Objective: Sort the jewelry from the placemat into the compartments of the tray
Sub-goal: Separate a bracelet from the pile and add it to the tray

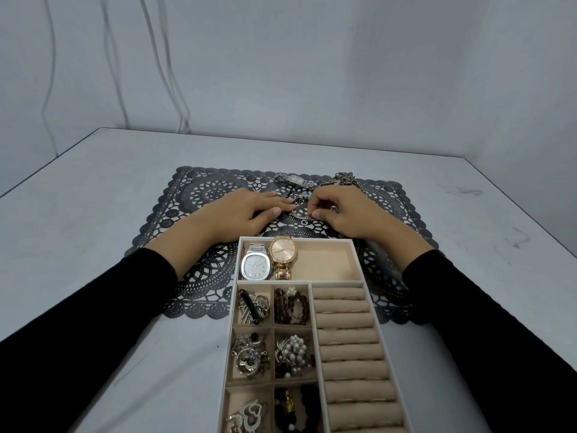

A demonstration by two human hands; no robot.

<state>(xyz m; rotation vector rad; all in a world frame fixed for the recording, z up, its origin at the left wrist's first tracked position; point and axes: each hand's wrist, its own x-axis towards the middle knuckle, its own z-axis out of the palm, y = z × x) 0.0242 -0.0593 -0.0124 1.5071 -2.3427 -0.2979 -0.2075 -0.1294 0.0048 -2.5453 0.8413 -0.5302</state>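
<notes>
A beige jewelry tray stands at the near middle, partly on a black lace placemat. Its far compartment holds a silver watch and a gold watch; small compartments hold bracelets, brooches and pendants. On the placemat's far side lie a silver rectangular watch, a chain pile and a thin silver bracelet. My left hand lies flat with straight fingers touching the bracelet's left side. My right hand pinches the bracelet's right end with curled fingers.
The grey table runs to edges at the left and far right. A wall with hanging cables rises behind. Padded ring rolls fill the tray's right column.
</notes>
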